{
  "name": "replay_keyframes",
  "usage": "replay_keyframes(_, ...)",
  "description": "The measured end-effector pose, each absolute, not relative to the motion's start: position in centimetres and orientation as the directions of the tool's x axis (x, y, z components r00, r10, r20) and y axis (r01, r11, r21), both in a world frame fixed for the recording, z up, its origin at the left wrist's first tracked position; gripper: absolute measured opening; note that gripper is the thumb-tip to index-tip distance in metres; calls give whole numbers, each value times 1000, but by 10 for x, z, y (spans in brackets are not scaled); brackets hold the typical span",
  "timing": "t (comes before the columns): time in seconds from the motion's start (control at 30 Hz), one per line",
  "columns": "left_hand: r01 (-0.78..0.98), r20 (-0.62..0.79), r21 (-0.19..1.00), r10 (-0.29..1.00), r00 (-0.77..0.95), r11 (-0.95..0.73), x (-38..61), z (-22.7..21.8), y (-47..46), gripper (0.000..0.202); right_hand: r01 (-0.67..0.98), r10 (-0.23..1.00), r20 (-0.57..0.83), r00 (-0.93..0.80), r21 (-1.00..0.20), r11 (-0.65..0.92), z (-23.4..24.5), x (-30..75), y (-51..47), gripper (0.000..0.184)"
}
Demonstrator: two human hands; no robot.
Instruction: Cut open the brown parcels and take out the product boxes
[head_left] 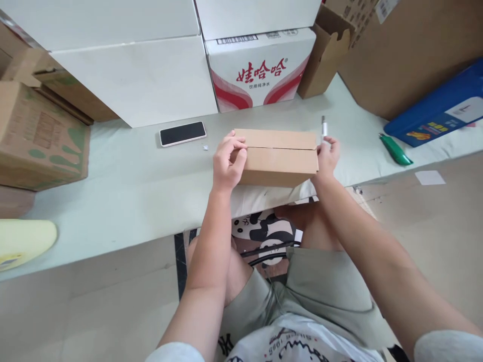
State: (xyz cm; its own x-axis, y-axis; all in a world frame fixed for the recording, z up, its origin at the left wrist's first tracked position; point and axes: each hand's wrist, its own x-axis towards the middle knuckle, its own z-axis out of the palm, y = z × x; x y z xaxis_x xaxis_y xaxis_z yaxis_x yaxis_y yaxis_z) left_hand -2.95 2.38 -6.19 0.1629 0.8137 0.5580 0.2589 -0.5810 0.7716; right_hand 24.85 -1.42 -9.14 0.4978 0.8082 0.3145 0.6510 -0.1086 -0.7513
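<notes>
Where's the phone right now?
In the head view, the phone lies left of centre on the table, to the left of the left hand and just in front of the plain white box.

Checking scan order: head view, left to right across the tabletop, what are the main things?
Printed brown carton → phone → left hand → small brown box → right hand holding a slim tool → green object.
</notes>
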Motion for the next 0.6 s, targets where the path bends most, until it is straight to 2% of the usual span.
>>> replay_keyframes(0.07, 252, 571, 768, 807, 147, -589, -29, -64, 23, 9, 396, 666, 307, 680, -918, 19, -66, 239, -31, 29)
replay_keyframes(0.1, 250, 577, 764, 803, 147, -595, -29, -64, 22, 9, 224, 596, 274, 755, -962, 159, -51, 232, -42, 25)
replay_keyframes(0.17, 245, 593, 752, 791, 153, -611, -29, -65, 21, 10, 27, 553, 281, 784, -906, 423, -20, 217, -68, 26)
replay_keyframes(0.27, 236, 630, 726, 762, 151, -646, -28, -66, 21, 12, -50, 626, 409, 664, -811, 583, 18, 196, -101, 29)
replay_keyframes(0.4, 237, 666, 696, 733, 137, -677, -26, -67, 21, 12, -61, 698, 517, 495, -781, 622, 42, 180, -114, 3)
replay_keyframes(0.47, 243, 681, 686, 723, 118, -686, -26, -66, 20, 13, -29, 679, 523, 516, -781, 623, 43, 175, -107, 9)
replay_keyframes(0.6, 285, 684, 671, 720, 118, -684, -25, -61, 10, 12, -4, 658, 454, 601, -821, 570, 33, 171, -85, 8)
